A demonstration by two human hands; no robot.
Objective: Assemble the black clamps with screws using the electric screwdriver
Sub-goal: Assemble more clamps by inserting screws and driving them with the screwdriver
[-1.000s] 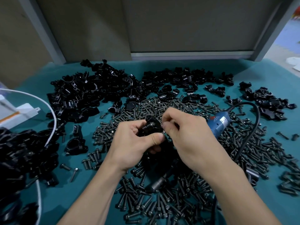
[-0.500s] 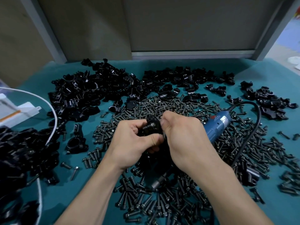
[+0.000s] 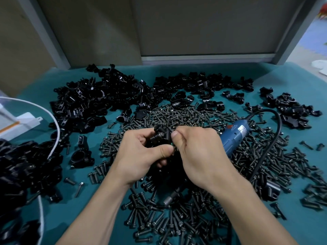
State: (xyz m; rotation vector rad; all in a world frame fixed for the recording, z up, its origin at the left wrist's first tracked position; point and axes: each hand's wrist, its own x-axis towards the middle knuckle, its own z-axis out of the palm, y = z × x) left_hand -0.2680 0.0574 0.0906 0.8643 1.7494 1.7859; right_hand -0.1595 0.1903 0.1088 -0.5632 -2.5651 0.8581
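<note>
The left hand (image 3: 141, 156) grips a black clamp (image 3: 160, 137), thumb across its near side and fingers curled round the far side. The right hand (image 3: 200, 152) is curled too, its thumb and fingertips pinching the clamp's right edge. Whether a second screw sits between those fingertips is hidden. One screw already stands in the clamp, its head and washer showing just above the left thumb.

This looks like the hand-starting step on one clamp, ahead of any power driving. The electric screwdriver (image 3: 235, 137) lies unheld just right of the right hand on the spread of loose screws (image 3: 168, 218), which lies under and around both hands. Its black cord (image 3: 276, 131) loops away to the right.

A great deal is left. A big pile of clamp parts (image 3: 92, 103) lies beyond the left hand, and more lie far right and at the left edge of the counter (image 3: 309, 227). Which of these, if any, are finished cannot be told.

The screwdriver's blue body carries a pale label and a red mark, but the print is too small to read. No other writing shows.
</note>
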